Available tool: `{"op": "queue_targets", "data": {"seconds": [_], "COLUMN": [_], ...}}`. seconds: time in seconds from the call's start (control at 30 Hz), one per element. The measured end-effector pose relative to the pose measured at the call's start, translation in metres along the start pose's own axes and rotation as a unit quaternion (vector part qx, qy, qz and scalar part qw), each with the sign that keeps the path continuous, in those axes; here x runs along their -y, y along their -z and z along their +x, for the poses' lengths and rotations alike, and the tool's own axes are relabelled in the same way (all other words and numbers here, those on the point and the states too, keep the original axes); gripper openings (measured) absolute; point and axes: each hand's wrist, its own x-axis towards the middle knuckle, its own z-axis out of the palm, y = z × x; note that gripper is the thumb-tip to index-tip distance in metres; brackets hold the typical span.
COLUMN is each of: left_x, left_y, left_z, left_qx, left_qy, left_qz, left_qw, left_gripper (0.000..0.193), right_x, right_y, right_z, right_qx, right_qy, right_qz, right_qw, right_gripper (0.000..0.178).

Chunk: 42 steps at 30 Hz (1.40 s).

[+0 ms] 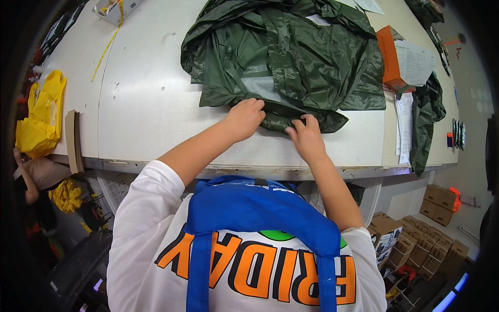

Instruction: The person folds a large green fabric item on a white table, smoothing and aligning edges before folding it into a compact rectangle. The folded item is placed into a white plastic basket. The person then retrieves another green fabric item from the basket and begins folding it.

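Observation:
A dark green shiny garment (322, 67), like a raincoat, lies crumpled on the white table (145, 104), with a grey mesh lining showing near its front edge. My left hand (245, 119) is closed on that edge, fingers curled over the fabric. To its right, my right hand (307, 138) grips a folded part of the same edge between thumb and fingers. Between the two hands the cloth is rolled or bunched up. The fingertips of my left hand are partly hidden in the fabric.
An orange box (391, 60) and paper sheets (416, 62) lie to the right, beside another dark green piece (423, 130). At the left are yellow cloth (44, 112), a cardboard strip (73, 140) and a yellow tape measure (108, 47). Cardboard boxes (416, 244) stand below right; another person's arm shows at far left.

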Motion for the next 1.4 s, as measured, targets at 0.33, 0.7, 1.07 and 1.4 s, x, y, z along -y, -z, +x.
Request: {"op": "queue_targets", "data": {"seconds": [0.33,0.7,1.07,1.4], "left_x": [0.006,0.029,-0.075,-0.090], "left_y": [0.032,0.027,-0.045,-0.034], "left_z": [0.000,-0.024,0.016,0.016], "left_qx": [-0.016,0.110,-0.006,0.015], "left_qy": [0.023,0.045,0.028,0.180], "left_qz": [-0.035,-0.039,-0.083,-0.191], "left_qw": [0.999,0.992,0.996,0.965], "left_gripper": [0.027,0.018,0.019,0.020], "right_x": [-0.006,0.007,-0.015,-0.026], "right_y": [0.026,0.019,-0.007,0.021], "right_z": [0.013,-0.007,-0.018,-0.034], "right_qx": [-0.006,-0.034,-0.004,0.200], "right_qy": [0.070,0.132,-0.014,-0.244], "right_qz": [0.000,-0.114,0.134,0.305], "right_qw": [0.998,0.984,0.991,0.898], "right_gripper": [0.019,0.018,0.038,0.018]}}
